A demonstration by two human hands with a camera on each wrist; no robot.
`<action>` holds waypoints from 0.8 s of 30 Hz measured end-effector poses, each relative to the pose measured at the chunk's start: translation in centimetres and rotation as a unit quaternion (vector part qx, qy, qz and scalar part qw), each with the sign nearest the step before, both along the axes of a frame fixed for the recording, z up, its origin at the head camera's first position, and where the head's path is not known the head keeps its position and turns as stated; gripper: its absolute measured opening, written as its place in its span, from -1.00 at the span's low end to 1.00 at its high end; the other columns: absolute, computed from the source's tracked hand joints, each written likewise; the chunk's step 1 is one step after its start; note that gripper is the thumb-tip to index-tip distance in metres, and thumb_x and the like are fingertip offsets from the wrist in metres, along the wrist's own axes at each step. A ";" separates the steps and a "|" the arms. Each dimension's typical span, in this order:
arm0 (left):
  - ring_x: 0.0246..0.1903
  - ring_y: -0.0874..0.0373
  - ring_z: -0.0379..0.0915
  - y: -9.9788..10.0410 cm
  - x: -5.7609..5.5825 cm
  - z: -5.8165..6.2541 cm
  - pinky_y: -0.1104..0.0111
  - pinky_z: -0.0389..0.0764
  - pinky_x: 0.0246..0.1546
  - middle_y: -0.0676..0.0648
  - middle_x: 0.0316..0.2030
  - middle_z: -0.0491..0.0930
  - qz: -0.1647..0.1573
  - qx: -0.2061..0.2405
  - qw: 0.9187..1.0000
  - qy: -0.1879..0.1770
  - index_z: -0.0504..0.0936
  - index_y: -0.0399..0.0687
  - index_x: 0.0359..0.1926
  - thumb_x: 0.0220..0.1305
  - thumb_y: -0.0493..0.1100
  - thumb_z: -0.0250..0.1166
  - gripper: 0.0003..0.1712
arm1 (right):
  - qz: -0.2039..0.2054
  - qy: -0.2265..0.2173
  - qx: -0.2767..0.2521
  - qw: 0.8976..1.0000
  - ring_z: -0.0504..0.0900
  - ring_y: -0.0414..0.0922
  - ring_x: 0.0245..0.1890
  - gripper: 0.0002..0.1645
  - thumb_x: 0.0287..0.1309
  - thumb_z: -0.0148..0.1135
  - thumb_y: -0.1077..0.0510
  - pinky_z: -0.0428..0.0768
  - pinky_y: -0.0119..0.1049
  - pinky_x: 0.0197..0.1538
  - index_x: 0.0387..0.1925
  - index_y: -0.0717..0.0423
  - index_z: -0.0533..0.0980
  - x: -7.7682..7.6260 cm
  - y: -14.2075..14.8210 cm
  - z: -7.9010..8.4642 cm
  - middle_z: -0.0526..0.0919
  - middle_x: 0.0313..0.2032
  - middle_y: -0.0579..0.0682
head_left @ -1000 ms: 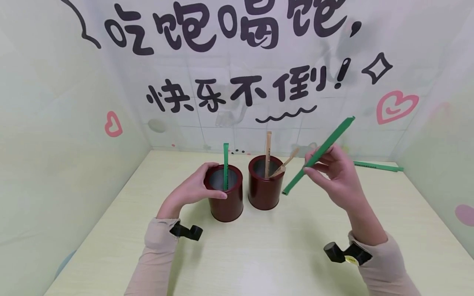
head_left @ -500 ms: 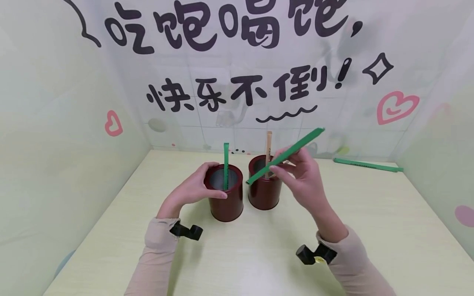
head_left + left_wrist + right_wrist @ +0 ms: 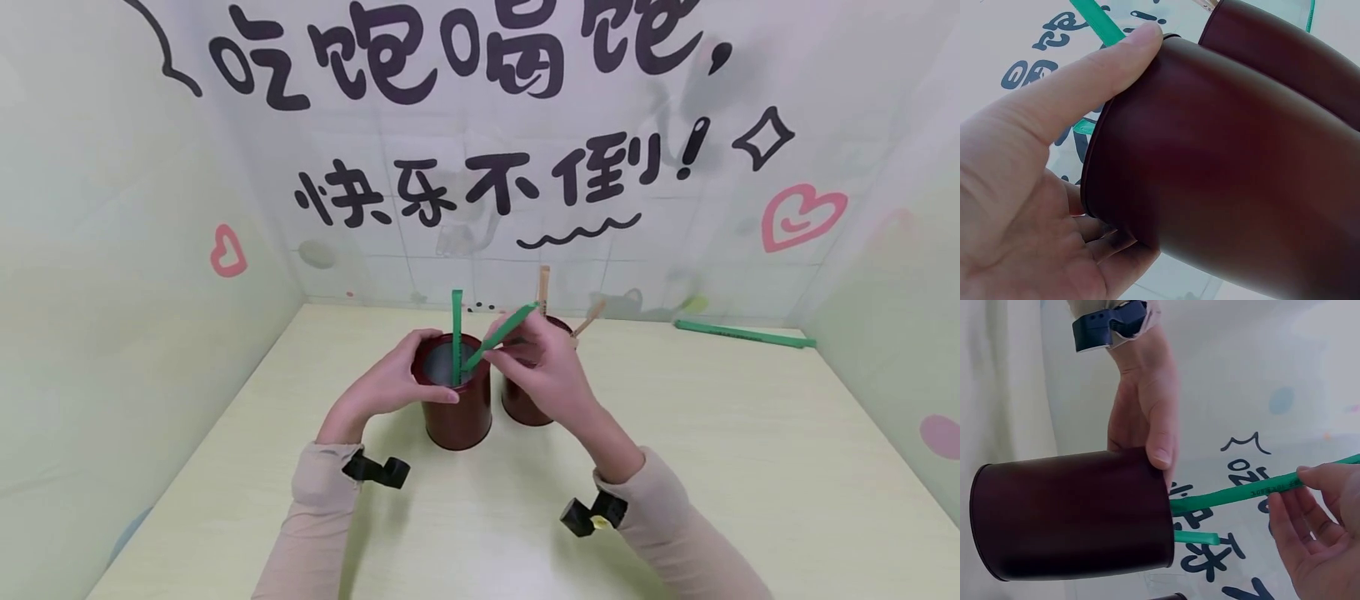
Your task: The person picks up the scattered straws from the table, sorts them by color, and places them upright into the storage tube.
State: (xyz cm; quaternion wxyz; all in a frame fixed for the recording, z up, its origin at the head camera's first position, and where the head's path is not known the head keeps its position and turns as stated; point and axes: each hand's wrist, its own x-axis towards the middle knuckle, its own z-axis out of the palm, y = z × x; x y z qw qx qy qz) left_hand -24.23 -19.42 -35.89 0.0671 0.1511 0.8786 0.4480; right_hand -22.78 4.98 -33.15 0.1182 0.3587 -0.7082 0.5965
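In the head view my left hand (image 3: 390, 377) grips a dark red can (image 3: 459, 423) near its rim, thumb across the front and fingers round the far side. One long, thin green packet (image 3: 457, 315) stands inside that can. My right hand (image 3: 553, 373) pinches a second green packet (image 3: 507, 328), tilted, with its lower end inside the can's mouth. Dark print shows along the held packet (image 3: 1232, 495) in the right wrist view. Behind my right hand is another dark red can (image 3: 525, 406), partly hidden, with two light brown packets (image 3: 544, 283) sticking out.
Another green packet (image 3: 742, 335) lies at the back right of the pale table (image 3: 480, 533). A white printed sheet (image 3: 420, 275) rises behind the table, with pale walls (image 3: 135, 333) on both sides. The two cans stand close side by side.
My right hand has moved left, carrying the green packet from right of the cans, past the second can, to the left can's mouth. My left hand has stayed on its can.
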 end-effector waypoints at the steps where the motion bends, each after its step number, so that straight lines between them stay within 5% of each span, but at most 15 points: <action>1: 0.24 -0.14 0.35 0.0 0.0 0.0 0.00 0.49 0.26 -0.22 0.32 0.32 0.000 -0.001 1.000 -0.001 0.13 -0.18 0.44 0.04 -0.02 0.56 0.07 | 0.001 -0.006 0.007 1.000 0.71 -0.04 -0.20 -0.78 0.18 0.30 0.42 0.73 -0.29 -0.08 -0.15 0.30 0.49 -0.1 -0.2 -0.1 0.66 -0.18 0.21; 6: 0.24 -0.14 0.35 -0.1 0.0 -0.3 0.00 0.50 0.25 -0.22 0.32 0.31 0.001 0.000 1.000 -0.003 0.12 -0.18 0.44 0.05 0.00 0.55 0.08 | 0.002 -0.024 0.030 0.999 0.72 0.07 -0.19 -0.81 0.19 0.29 0.41 0.74 -0.29 -0.08 -0.18 0.27 0.49 -0.3 -0.6 -0.5 0.65 -0.21 0.19; 24: 0.30 -0.16 0.31 0.0 -0.2 -0.3 -0.06 0.41 0.32 -0.24 0.34 0.31 0.008 -0.014 1.000 -0.006 0.12 -0.18 0.45 0.04 0.00 0.56 0.09 | -0.050 0.015 0.010 0.999 0.66 -0.26 -0.23 -0.74 0.12 0.32 0.46 0.70 -0.42 -0.15 -0.14 0.32 0.49 0.2 4.1 0.3 0.64 -0.20 0.16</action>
